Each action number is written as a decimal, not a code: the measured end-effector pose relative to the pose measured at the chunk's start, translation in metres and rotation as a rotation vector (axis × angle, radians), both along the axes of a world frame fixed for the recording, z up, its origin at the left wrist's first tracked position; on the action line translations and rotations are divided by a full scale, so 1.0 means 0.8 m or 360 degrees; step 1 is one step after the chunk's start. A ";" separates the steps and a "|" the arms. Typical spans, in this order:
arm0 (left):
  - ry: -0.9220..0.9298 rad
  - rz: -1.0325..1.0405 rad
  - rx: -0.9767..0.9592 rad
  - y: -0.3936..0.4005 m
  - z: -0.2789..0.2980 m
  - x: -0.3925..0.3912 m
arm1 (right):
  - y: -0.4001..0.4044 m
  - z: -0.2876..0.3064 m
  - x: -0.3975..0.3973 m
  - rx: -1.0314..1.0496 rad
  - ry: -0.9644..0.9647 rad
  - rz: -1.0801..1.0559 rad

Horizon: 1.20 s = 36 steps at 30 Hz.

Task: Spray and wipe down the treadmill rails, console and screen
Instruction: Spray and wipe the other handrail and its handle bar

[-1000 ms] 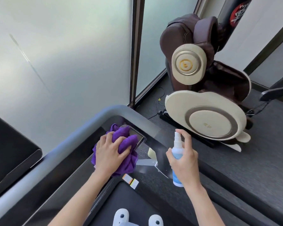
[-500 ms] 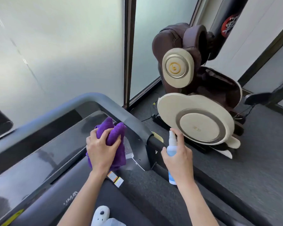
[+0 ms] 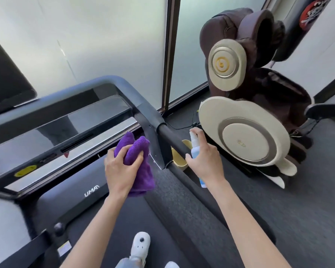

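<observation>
My left hand [image 3: 122, 171] grips a bunched purple cloth [image 3: 137, 149] held against the right end of the treadmill console [image 3: 52, 144], just below its glossy dark screen [image 3: 85, 120]. My right hand [image 3: 205, 163] holds a small blue-and-white spray bottle [image 3: 194, 146] upright, nozzle toward the black right rail [image 3: 174, 140], a forefinger on top of the pump. The grey front rail [image 3: 70, 91] curves over the console and joins the right rail at the corner.
A brown and cream massage chair [image 3: 244, 132] stands close on the right on dark carpet. Frosted glass panels with a dark post [image 3: 169, 53] lie ahead. A gold bin [image 3: 179, 157] sits beyond the rail. My white shoe [image 3: 139, 246] rests on the treadmill belt.
The view has swung left and down, showing more of the console. My left hand with the cloth has slid down from the corner of the rail to the console's right end.
</observation>
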<state>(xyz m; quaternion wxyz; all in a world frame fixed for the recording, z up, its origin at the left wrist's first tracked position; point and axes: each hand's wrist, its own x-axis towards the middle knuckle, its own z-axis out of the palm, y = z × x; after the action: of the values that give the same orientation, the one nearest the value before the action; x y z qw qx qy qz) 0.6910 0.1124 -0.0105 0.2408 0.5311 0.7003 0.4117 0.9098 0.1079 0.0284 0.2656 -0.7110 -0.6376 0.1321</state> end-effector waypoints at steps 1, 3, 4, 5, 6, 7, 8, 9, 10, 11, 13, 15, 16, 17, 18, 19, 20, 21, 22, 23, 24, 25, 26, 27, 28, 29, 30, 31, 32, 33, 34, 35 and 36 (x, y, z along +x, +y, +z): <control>0.0006 -0.0009 0.0003 -0.003 0.000 -0.001 | 0.003 0.000 0.000 0.0002 -0.0039 -0.0005; 0.0009 -0.0037 0.0003 -0.004 0.001 -0.004 | 0.011 0.001 -0.003 -0.0002 -0.0073 -0.0026; 0.0006 -0.0043 0.0003 -0.003 0.001 -0.006 | 0.016 0.003 -0.004 -0.0015 -0.0076 -0.0034; 0.0003 -0.0049 0.0007 -0.003 0.001 -0.007 | 0.019 0.004 -0.006 -0.0021 -0.0065 -0.0045; -0.0003 -0.0062 0.0020 -0.003 0.002 -0.009 | 0.021 0.005 -0.006 -0.0005 -0.0050 -0.0060; -0.0006 -0.0076 0.0036 -0.001 0.004 -0.010 | 0.023 0.006 -0.007 0.0024 -0.0046 -0.0074; -0.0002 -0.0085 0.0043 0.000 0.005 -0.012 | 0.024 0.005 -0.007 0.0041 -0.0052 -0.0090; 0.0001 -0.0086 0.0041 0.002 0.006 -0.013 | 0.024 0.005 -0.007 0.0037 -0.0059 -0.0109; 0.0000 -0.0088 0.0034 0.003 0.006 -0.014 | 0.023 0.006 -0.006 0.0017 -0.0066 -0.0129; -0.0006 -0.0098 0.0030 0.005 0.007 -0.015 | 0.021 0.007 -0.004 -0.0008 -0.0077 -0.0143; -0.0020 -0.0124 0.0036 0.007 0.009 -0.014 | 0.013 0.007 0.001 -0.0036 -0.0104 -0.0137; -0.0038 -0.0141 0.0047 0.009 0.010 -0.012 | 0.000 0.006 0.009 -0.0042 -0.0087 -0.0134; -0.0050 -0.0153 0.0050 0.009 0.010 -0.009 | -0.009 0.005 0.015 -0.0038 -0.0059 -0.0141; -0.0060 -0.0166 0.0050 0.009 0.011 -0.006 | -0.018 0.004 0.020 -0.0027 -0.0035 -0.0144; -0.0063 -0.0182 0.0048 0.008 0.011 -0.002 | -0.027 0.002 0.026 -0.0012 -0.0026 -0.0150; -0.0060 -0.0201 0.0044 0.007 0.010 0.002 | -0.035 0.001 0.031 -0.0001 -0.0032 -0.0159; -0.0055 -0.0219 0.0041 0.006 0.009 0.006 | -0.044 0.000 0.036 0.0000 -0.0041 -0.0168; -0.0053 -0.0235 0.0041 0.004 0.008 0.010 | -0.052 -0.001 0.039 -0.0003 -0.0039 -0.0179; -0.0058 -0.0252 0.0047 0.002 0.007 0.015 | -0.059 -0.001 0.042 0.0003 -0.0021 -0.0196; -0.0067 -0.0270 0.0057 0.000 0.005 0.018 | -0.067 -0.001 0.044 0.0032 0.0009 -0.0225; -0.0073 -0.0289 0.0066 -0.003 0.004 0.022 | -0.074 -0.002 0.046 0.0082 0.0032 -0.0263; -0.0072 -0.0305 0.0073 -0.004 0.003 0.025 | -0.080 -0.002 0.048 0.0139 0.0039 -0.0298; -0.0067 -0.0316 0.0076 -0.006 0.003 0.028 | -0.086 -0.002 0.050 0.0180 0.0036 -0.0318; -0.0062 -0.0323 0.0075 -0.008 0.002 0.031 | -0.092 -0.003 0.052 0.0190 0.0032 -0.0320; -0.0058 -0.0326 0.0075 -0.010 0.002 0.033 | -0.098 -0.003 0.055 0.0166 0.0024 -0.0305; -0.0054 -0.0328 0.0075 -0.011 0.002 0.035 | -0.103 -0.004 0.059 0.0115 0.0006 -0.0282; -0.0050 -0.0331 0.0075 -0.013 0.002 0.037 | -0.108 -0.005 0.062 0.0056 -0.0016 -0.0266; -0.0050 -0.0334 0.0073 -0.014 0.002 0.038 | -0.114 -0.006 0.066 0.0012 -0.0037 -0.0264; -0.0051 -0.0338 0.0071 -0.016 0.002 0.040 | -0.121 -0.006 0.070 -0.0006 -0.0049 -0.0280; -0.0050 -0.0340 0.0071 -0.017 0.002 0.042 | -0.128 -0.006 0.073 0.0001 -0.0045 -0.0310; -0.0047 -0.0342 0.0071 -0.019 0.001 0.043 | -0.135 -0.005 0.075 0.0015 -0.0028 -0.0344; -0.0043 -0.0343 0.0072 -0.021 0.001 0.045 | -0.143 -0.005 0.078 0.0027 -0.0009 -0.0370; -0.0042 -0.0347 0.0076 -0.023 0.001 0.047 | -0.152 -0.005 0.081 0.0029 0.0003 -0.0387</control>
<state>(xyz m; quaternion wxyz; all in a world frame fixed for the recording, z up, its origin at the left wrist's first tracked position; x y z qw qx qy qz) 0.7288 0.0942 -0.0100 0.2807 0.6043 0.6251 0.4065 0.9743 -0.0135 0.0241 0.2867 -0.7804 -0.5477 0.0937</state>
